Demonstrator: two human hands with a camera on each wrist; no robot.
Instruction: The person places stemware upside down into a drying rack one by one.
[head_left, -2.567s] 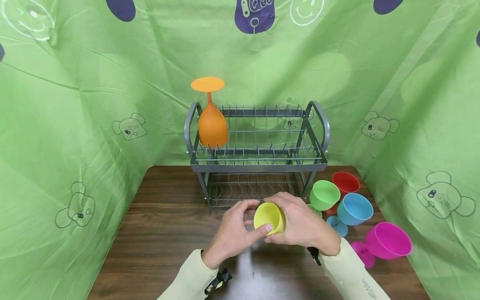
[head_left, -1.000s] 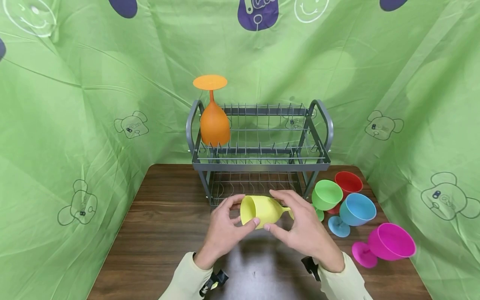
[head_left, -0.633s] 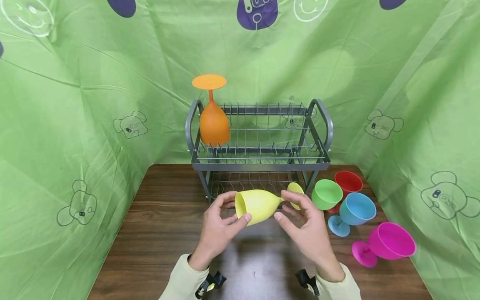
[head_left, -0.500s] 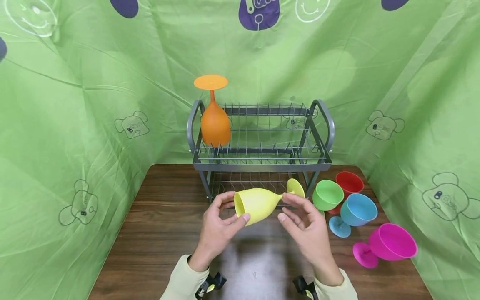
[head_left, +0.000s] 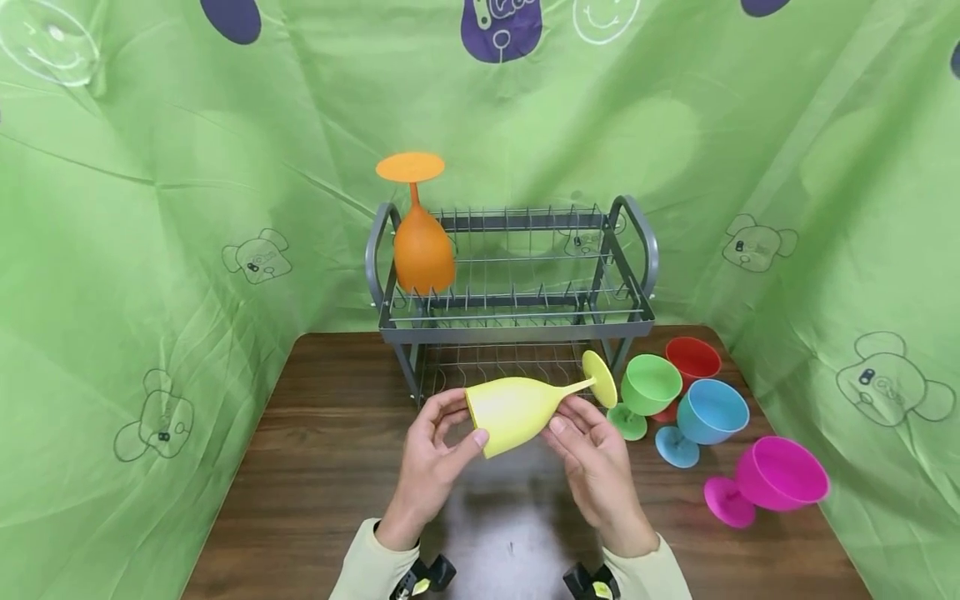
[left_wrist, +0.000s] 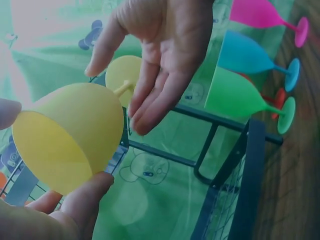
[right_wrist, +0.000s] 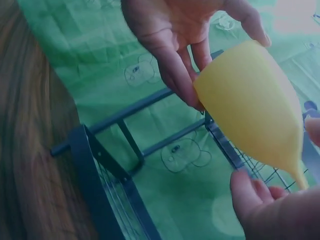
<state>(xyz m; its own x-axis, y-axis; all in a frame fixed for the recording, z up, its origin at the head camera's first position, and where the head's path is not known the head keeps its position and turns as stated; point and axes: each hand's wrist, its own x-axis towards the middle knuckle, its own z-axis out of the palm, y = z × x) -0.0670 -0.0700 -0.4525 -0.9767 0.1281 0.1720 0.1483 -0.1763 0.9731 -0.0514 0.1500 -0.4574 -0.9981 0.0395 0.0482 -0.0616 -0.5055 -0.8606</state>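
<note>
One yellow goblet [head_left: 517, 408] is up in the air, just below the middle of the head view, tipped on its side with the mouth toward the left and the foot toward the upper right. My left hand [head_left: 427, 471] has it by the rim end, thumb on the near side and fingers on the far side, parted only by the width of the bowl. My right hand [head_left: 600, 471] is by the narrow end, thumb and fingers loosely spread with the neck between them; I can't tell whether they touch it.

Counting the yellow one, I see six goblets. Four stand upright on their feet at the lower right: one green [head_left: 649, 385], one red [head_left: 692, 358] behind it, one blue [head_left: 711, 410], and one pink [head_left: 782, 473] farthest out. The sixth, orange [head_left: 424, 250], is upside down at the left end of the upper tier of my one grey rack [head_left: 517, 335], left of the upper centre. The rack has two tiers and two curved handles, and stands on the brown wooden table [head_left: 315, 475]. Green cloth [head_left: 225, 142] fills the top and both sides.
</note>
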